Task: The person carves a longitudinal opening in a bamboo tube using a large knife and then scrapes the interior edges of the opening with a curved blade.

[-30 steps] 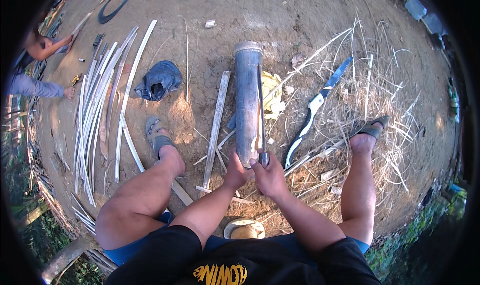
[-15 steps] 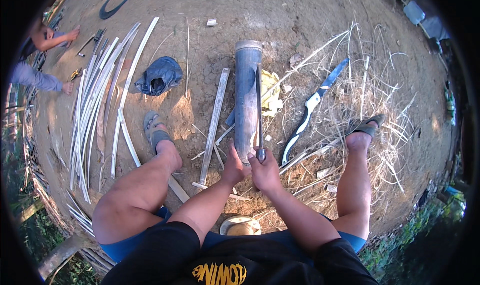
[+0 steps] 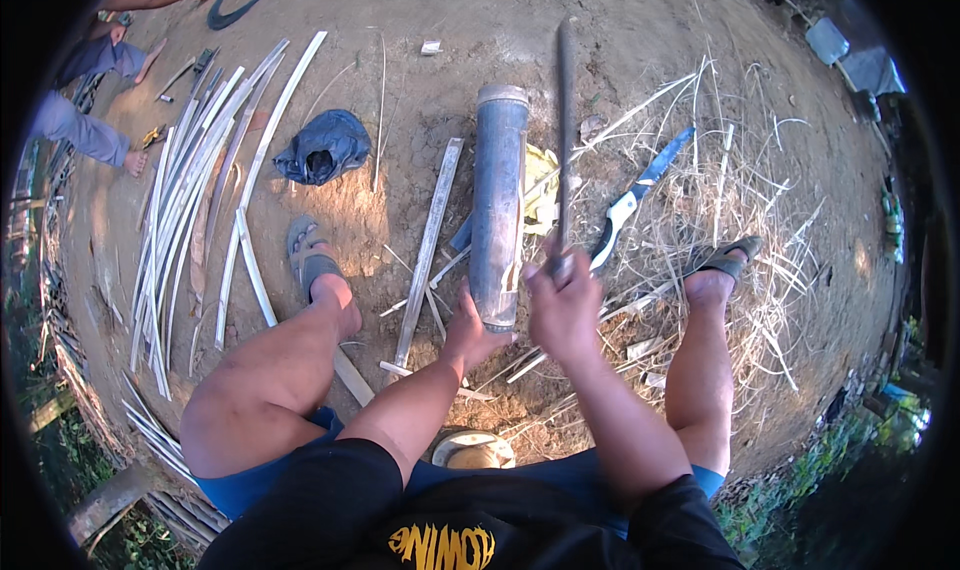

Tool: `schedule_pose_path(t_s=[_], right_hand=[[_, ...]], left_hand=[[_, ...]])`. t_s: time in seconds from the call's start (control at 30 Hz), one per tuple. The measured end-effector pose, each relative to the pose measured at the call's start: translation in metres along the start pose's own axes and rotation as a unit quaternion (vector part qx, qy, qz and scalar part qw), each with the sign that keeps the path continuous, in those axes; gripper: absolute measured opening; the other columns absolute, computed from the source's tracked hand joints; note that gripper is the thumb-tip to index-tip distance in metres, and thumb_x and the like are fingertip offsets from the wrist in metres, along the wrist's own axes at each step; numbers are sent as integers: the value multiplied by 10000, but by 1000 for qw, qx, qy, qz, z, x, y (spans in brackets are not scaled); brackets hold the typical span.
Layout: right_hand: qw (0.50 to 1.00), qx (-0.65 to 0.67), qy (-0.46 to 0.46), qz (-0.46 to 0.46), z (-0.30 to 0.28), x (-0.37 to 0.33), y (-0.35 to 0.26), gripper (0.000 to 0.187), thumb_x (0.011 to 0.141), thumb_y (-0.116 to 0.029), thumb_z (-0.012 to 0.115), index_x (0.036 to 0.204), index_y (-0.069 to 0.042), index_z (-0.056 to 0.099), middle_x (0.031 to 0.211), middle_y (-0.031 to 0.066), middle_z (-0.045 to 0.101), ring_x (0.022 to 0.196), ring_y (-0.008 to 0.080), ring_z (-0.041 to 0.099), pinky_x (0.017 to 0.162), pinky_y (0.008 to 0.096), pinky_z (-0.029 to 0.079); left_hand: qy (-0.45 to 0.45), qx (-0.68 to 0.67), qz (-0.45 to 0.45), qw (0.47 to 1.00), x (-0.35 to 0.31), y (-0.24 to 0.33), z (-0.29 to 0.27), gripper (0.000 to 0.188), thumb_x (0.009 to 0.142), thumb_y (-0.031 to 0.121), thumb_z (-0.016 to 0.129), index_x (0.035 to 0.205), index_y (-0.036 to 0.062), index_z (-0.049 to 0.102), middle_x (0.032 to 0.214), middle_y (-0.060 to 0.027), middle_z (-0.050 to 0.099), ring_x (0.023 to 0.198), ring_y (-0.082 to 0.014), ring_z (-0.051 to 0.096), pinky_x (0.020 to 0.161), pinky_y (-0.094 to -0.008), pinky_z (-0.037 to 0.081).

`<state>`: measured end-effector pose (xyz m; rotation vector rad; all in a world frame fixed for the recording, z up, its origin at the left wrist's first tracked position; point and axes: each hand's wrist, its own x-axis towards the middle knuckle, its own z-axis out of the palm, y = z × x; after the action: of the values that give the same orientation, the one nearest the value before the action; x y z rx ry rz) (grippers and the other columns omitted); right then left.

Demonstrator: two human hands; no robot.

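The bamboo tube lies whole on the dirt between the feet, long axis running away from the person, no split showing yet. The left hand grips its near end; the right hand, fist closed, holds a long blade raised, probably above it. Finished strips lie left
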<state>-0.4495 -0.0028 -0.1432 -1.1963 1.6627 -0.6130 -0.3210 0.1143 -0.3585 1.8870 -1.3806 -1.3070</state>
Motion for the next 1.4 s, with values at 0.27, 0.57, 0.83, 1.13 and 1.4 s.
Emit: schedule_pose_path(t_s=[0.27, 0.57, 0.83, 1.13, 1.4], right_hand=[[834, 300, 167, -432, -54, 9, -99, 338, 975, -71, 545, 1295, 15, 477, 720, 60, 565, 629, 163, 563, 654, 348, 515], [982, -103, -127, 95, 40, -31, 57, 322, 873, -186, 641, 1099, 37, 588, 953, 241, 691, 847, 376, 691, 814, 458, 539], [979, 111, 46, -164, -46, 22, -75, 224, 929, -80, 616, 1142, -44, 554, 753, 42, 587, 595, 102, 557, 549, 261, 465], [929, 283, 108, -211, -29, 16, -23, 104, 960, -103, 563, 1038, -35, 553, 796, 92, 623, 687, 183, 618, 676, 334, 521], [994, -8, -49, 100, 16, -10, 56, 336, 882, -166, 618, 1140, 43, 568, 858, 158, 670, 797, 250, 673, 744, 398, 538]], left_hand=[[-1, 42, -89, 995, -9, 16, -12, 1412, 626, 382, 933, 1567, -7, -46, 1438, -359, 384, 1255, -470, 519, 1074, -475, 455], [47, 95, -33, 994, -4, 14, 0, 1203, 755, 334, 801, 1564, -42, -7, 1300, -426, 485, 1066, -538, 594, 889, -546, 509], [12, 128, -105, 986, 2, 28, 1, 1400, 604, 419, 947, 1571, -9, 29, 1354, -361, 463, 1167, -490, 566, 967, -512, 503], [-14, 121, -121, 985, 9, 32, 2, 1344, 658, 414, 899, 1574, -11, 11, 1374, -376, 434, 1181, -493, 554, 992, -511, 491], [-3, 114, -119, 986, 20, 31, 3, 1293, 670, 386, 890, 1585, 36, 45, 1320, -363, 492, 1173, -494, 567, 982, -524, 493]])
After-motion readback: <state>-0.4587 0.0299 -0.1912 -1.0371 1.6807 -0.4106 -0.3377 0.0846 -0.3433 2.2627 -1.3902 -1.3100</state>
